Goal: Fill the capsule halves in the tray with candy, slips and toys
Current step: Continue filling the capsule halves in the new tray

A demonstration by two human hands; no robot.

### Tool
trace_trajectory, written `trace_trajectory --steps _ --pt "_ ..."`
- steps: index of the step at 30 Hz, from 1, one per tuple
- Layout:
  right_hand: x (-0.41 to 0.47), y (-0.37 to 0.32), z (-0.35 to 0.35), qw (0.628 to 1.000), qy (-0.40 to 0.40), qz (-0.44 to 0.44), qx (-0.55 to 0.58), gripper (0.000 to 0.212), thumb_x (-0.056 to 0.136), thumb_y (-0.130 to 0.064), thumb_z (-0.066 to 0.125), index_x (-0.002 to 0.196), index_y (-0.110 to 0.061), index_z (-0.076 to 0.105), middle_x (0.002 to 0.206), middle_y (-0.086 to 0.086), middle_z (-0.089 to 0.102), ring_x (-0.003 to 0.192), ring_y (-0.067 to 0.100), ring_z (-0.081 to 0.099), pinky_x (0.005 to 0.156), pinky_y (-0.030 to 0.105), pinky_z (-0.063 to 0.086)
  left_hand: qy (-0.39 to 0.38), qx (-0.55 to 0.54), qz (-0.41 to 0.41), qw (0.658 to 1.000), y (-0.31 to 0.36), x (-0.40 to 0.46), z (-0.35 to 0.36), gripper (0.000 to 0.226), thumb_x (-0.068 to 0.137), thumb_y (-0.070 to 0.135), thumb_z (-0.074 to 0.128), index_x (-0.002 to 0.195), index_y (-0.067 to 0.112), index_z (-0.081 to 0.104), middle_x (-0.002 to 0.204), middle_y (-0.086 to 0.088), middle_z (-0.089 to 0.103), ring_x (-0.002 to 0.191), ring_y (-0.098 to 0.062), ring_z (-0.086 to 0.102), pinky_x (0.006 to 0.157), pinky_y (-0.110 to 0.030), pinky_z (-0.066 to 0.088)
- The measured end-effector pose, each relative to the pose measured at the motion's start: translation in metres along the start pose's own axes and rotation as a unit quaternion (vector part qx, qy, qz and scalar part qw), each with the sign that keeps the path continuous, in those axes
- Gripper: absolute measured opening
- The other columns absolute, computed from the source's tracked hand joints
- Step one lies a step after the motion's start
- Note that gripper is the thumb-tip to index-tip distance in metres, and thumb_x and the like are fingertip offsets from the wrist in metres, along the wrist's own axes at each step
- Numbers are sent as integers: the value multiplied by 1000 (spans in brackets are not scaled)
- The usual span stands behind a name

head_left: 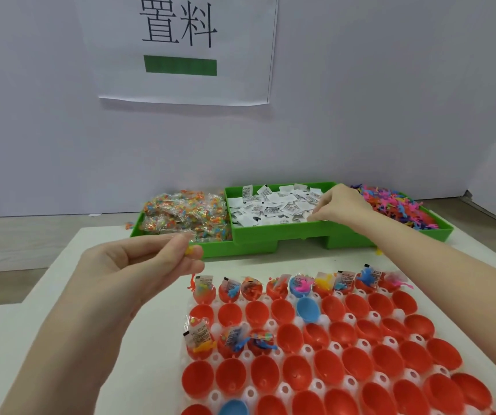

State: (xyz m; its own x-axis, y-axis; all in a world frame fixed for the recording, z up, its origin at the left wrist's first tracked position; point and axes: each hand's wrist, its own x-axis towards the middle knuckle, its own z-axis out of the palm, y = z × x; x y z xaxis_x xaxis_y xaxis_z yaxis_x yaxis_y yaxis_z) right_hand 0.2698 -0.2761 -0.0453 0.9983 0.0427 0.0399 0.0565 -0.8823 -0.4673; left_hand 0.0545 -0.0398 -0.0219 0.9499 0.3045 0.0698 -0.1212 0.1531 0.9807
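Note:
A white tray [308, 349] in front of me holds many red capsule halves [357, 336] and a few blue ones [308, 308]. The far row and three halves at the left of the third row contain candy, slips and toys. My left hand [139, 271] hovers above the tray's far left corner and pinches a clear candy packet [190, 247] with a yellow piece showing. My right hand [341, 206] reaches into the middle green bin [270, 233], its fingertips pinching a white paper slip [311, 217] from the slip pile [270, 206].
The left green bin holds bagged candy [185, 215]. The right green bin holds several small coloured plastic toys [390, 205]. A white wall with a paper sign [184, 46] stands right behind the bins. The tray lies on a white board [61, 310] over a wooden table.

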Motion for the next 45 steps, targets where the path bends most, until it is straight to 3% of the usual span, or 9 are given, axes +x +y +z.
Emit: trace_trajectory --steps 10,15,21,27,32,34,37,42,45 --pt "3 -2 1 998 -6 20 -52 41 78 -36 72 105 -5 67 120 7 63 107 26 58 90 39 48 -2 21 26 999 6 -4 3 23 57 23 65 74 8 71 72 -11 73 62 -15 70 58 -12 52" --pt "-2 0 -2 998 47 12 34 23 70 -29 79 82 -12 68 101 5 66 101 24 58 84 36 48 7 52 28 998 8 -7 6 24 60 26 65 77 9 69 71 -8 73 58 -15 69 54 -12 51" --pt "-7 5 -7 983 85 -22 161 22 83 -27 68 90 -7 73 106 14 68 98 23 58 81 30 40 -15 71 25 997 8 -9 17 32 56 32 66 80 12 73 70 -7 72 59 -16 69 54 -11 50" --pt "-10 9 -8 982 142 -62 107 25 85 -30 64 83 -7 74 80 18 71 51 19 48 74 41 52 -28 81 19 996 5 -8 21 10 70 21 67 73 14 72 67 -6 71 54 -12 67 53 -11 51" --pt "-24 4 -10 958 190 -45 209 19 83 -27 67 83 -9 73 93 10 72 76 26 62 75 35 50 -27 81 18 996 4 -8 21 8 67 19 70 66 12 73 62 -8 70 51 -12 66 51 -12 51" --pt "-39 -7 -12 940 157 -40 300 18 87 -23 63 89 -8 71 88 4 72 70 13 61 75 28 43 -26 73 15 997 4 -8 23 16 58 26 71 62 10 74 60 -7 70 49 -12 65 50 -12 50" --pt "-77 -27 -18 909 38 -70 408 15 89 -19 58 82 -16 71 40 -16 45 35 3 31 50 15 32 -24 62 26 997 3 -8 29 20 58 25 70 69 8 73 60 -6 69 50 -11 65 51 -12 49" --pt "-144 -55 -26 819 -121 -131 545 40 76 -27 61 99 6 66 49 -9 17 44 8 11 42 21 9 -63 38 17 997 4 -15 43 17 62 25 67 72 12 73 63 -7 71 61 -12 69 58 -12 52" --pt "-173 -64 -27 797 -158 -153 563 36 68 -33 61 88 -6 72 49 -8 19 45 9 11 41 19 11 -127 17 -13 992 8 -23 53 15 68 20 64 73 11 74 70 -9 72 69 -13 71 63 -13 53"
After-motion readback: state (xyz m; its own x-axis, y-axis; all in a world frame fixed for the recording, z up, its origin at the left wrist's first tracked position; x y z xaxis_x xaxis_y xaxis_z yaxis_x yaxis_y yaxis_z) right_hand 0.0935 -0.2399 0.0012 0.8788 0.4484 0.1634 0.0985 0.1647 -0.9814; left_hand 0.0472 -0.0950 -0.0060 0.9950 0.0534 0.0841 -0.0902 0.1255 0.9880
